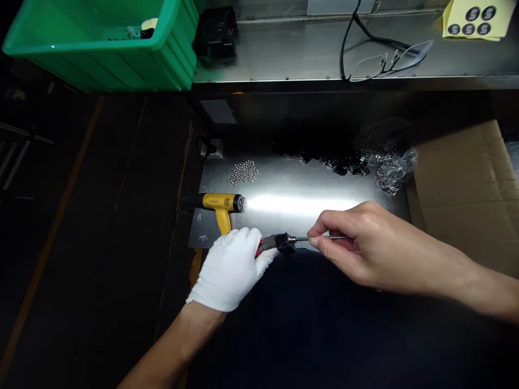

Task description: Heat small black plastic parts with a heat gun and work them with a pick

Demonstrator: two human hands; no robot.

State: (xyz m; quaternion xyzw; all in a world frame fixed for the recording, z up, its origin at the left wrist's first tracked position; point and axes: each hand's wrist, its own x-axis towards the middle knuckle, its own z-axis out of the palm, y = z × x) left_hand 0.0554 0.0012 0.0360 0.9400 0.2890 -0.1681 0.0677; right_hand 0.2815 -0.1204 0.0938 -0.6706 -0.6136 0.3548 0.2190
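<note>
My left hand (233, 268), in a white glove, is wrapped round red-handled pliers (267, 243). At the jaws of the pliers is a small black part (285, 245). My right hand (365, 243) is bare and pinches a thin metal rod (302, 239) between thumb and fingertips. The rod points left, and its end meets a small metal piece (292, 239) at the black part. Just beyond my left hand lies a yellow heat gun (221, 203), its nozzle toward the right.
Small metal pieces (244, 172) lie on the metal table (271, 186). Black parts (343, 163) and a plastic bag of metal pieces (394, 172) sit farther back. A cardboard box (466, 189) stands right. The shelf (279, 51) holds a green bin (170, 54) and glasses (383, 64).
</note>
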